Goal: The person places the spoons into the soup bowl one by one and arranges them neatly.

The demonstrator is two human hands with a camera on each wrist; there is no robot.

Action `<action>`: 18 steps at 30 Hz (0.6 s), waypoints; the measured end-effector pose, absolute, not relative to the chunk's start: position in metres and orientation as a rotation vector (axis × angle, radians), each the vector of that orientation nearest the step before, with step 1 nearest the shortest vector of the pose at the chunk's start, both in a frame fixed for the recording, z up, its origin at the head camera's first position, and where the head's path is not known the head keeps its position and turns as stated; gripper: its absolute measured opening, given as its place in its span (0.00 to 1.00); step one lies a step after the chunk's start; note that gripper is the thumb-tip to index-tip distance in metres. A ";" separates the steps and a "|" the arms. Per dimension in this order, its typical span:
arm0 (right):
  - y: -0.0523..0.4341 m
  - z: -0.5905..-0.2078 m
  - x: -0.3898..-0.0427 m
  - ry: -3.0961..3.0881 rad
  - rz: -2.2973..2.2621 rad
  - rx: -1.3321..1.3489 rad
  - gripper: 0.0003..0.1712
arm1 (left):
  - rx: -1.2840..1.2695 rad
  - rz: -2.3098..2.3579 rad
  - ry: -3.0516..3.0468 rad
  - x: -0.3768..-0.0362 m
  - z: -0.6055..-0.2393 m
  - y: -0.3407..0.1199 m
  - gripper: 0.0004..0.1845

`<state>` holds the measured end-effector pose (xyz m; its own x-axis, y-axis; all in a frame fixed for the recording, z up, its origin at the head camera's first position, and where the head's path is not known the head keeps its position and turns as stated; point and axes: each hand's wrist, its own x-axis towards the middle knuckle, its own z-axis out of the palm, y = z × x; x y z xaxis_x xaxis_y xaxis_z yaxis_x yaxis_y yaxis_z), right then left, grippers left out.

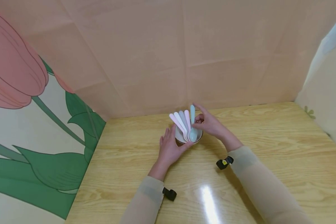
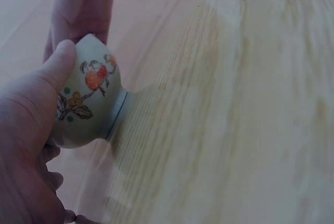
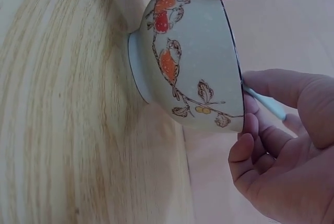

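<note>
A white bowl (image 3: 203, 62) with orange birds, leaves and a dark rim stands on the wooden table, near its back edge. My left hand (image 1: 169, 151) grips it from the left, thumb at the near rim and fingers along the far left side. With my right hand (image 1: 211, 124) I pinch a light blue spoon (image 1: 192, 113), its bowl end down inside the white bowl. Beside it, fanned out to the left with handles up, lean a pink spoon (image 1: 187, 115), a grey spoon (image 1: 182, 115), a white spoon (image 1: 177, 116) and a lilac spoon (image 1: 173, 118).
Right behind the bowl rises a wall covered in peach-coloured cloth (image 1: 145, 68). Along the left side of the table (image 1: 114, 174) is a panel painted with a pink tulip (image 1: 14, 62) and green leaves. A pale wall (image 1: 330, 90) borders the right side.
</note>
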<state>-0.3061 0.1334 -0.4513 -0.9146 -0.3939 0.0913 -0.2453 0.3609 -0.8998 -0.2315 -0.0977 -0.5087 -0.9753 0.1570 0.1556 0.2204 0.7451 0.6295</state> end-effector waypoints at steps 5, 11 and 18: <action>0.131 -0.452 -0.306 2.523 -1.542 -0.567 0.57 | -0.316 -1.041 -2.845 -0.232 -0.509 -0.098 0.62; 0.130 -0.456 -0.307 2.586 -1.483 -0.555 0.57 | -0.304 -1.036 -2.858 -0.231 -0.508 -0.098 0.62; 0.127 -0.454 -0.302 2.702 -1.387 -0.565 0.55 | -0.304 -1.038 -2.856 -0.230 -0.507 -0.097 0.62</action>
